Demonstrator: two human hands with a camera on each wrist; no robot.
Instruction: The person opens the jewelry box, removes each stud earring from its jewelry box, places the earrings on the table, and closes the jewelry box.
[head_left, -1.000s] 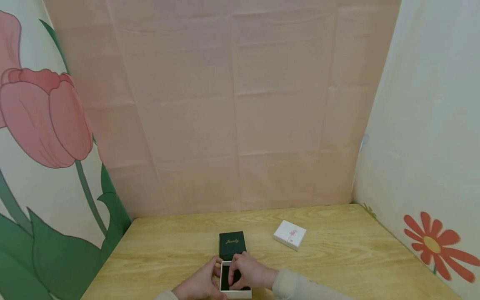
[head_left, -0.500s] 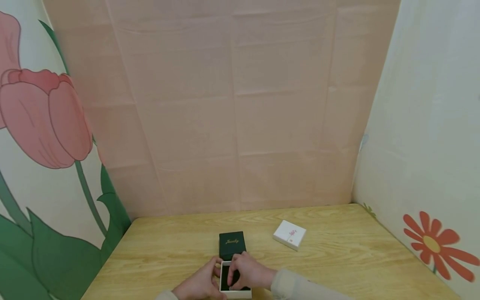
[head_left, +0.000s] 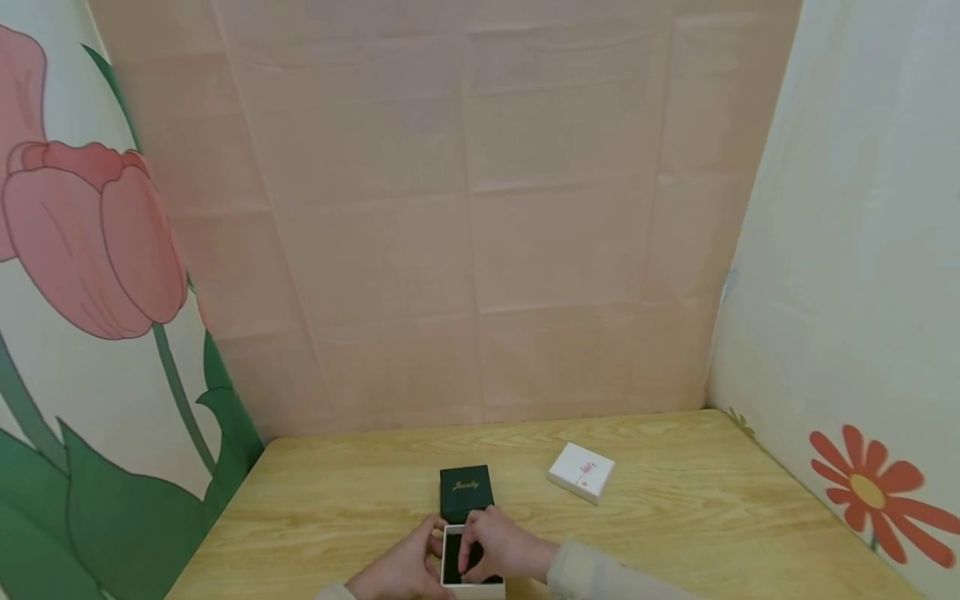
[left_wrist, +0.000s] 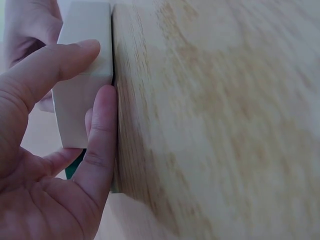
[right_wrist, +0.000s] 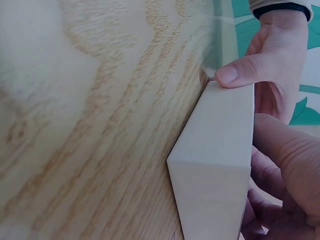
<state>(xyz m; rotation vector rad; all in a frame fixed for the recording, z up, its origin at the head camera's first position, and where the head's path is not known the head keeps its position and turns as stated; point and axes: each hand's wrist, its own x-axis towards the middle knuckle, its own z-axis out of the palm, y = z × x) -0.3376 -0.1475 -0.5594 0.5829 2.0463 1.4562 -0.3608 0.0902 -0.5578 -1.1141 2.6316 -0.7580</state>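
Note:
In the head view, a small white-sided box base [head_left: 480, 592] with a black insert [head_left: 452, 554] stands at the table's front edge. My left hand [head_left: 405, 563] grips it from the left; in the left wrist view its thumb lies on one white wall [left_wrist: 70, 112] and fingers touch the adjoining side. My right hand [head_left: 504, 547] reaches over the right side, fingers bent down into the box at the black insert. Whether its fingertips pinch something there is hidden. Just behind the base lies a dark green box lid [head_left: 465, 490] with gold lettering reading "Jewelry".
A flat white box [head_left: 582, 472] with a pink flower print lies farther back on the right of the wooden table [head_left: 337, 492]. A pinkish cloth [head_left: 465, 208] hangs behind the table, and flower-painted walls flank it.
Both hands keep their places at the box, with hardly any visible finger movement. The whole head view has shifted very slightly.

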